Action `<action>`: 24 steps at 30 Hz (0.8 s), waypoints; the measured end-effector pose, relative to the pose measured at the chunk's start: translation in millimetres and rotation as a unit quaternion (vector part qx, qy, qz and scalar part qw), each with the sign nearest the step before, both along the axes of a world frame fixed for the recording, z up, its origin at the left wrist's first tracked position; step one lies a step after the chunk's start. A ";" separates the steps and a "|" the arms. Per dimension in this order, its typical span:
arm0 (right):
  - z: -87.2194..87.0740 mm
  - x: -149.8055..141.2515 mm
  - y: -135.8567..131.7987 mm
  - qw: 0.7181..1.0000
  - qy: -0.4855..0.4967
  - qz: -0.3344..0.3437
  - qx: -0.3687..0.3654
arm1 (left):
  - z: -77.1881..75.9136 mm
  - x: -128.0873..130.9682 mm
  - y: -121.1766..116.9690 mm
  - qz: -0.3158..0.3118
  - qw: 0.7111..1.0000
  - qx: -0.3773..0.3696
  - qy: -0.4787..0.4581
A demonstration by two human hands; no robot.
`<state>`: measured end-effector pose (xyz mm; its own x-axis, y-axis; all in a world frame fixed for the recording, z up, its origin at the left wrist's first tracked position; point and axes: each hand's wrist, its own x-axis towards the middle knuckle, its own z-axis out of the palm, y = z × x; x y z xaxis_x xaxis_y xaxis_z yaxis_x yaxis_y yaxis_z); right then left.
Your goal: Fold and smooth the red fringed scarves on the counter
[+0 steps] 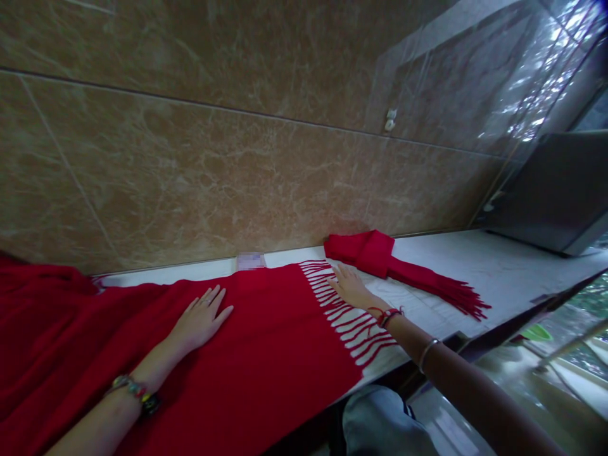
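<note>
A wide red scarf [275, 342] is spread over the white tabletop, its fringe [342, 310] fanned out at the right end. My left hand [199, 320] lies flat on the cloth, fingers stretched out. Over the far part of the fringe rests my right hand [350, 286], also flat with its fingers extended. Neither hand grips anything. Just beyond the right hand, a second red scarf [370, 250] lies folded or knotted, with its fringed tail pointing right. On the left the spread cloth is rumpled into loose folds.
A brown marbled tile wall [213, 171] rises along the table's far edge. A small pale packet or card [251, 261] lies against it. At the right end of the white table [441, 256] stands a dark grey box-shaped object [560, 190]. The table's near edge runs diagonally at right.
</note>
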<state>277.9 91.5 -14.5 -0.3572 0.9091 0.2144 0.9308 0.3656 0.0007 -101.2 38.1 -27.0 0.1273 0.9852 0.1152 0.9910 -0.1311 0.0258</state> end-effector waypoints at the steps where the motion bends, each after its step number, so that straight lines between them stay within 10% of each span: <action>1: 1.7 -9.5 -7.8 1.000 0.020 0.012 0.000 | 1.1 1.1 -0.1 0.004 1.000 -0.004 -0.004; 7: -0.1 -57.2 -43.2 0.983 0.010 0.183 -0.015 | 0.6 1.1 -0.7 0.001 1.000 0.022 -0.007; 16: -2.1 24.0 -20.8 1.000 -0.011 0.007 -0.009 | 4.8 -1.2 0.3 -0.063 0.994 0.086 -0.011; 20: 8.9 8.3 -39.4 0.994 0.038 0.100 0.033 | 30.4 28.3 -19.2 -0.200 0.969 0.144 -0.029; 24: 6.0 -10.4 -56.5 0.985 0.007 0.169 -0.021 | 39.6 65.3 -40.7 -0.343 0.938 -0.044 -0.016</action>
<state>267.5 34.9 -8.6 -0.6382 0.7469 0.1868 0.7558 0.6540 -0.0324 -35.9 -2.5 12.7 0.7334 0.6778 0.0515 0.6721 -0.7344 0.0946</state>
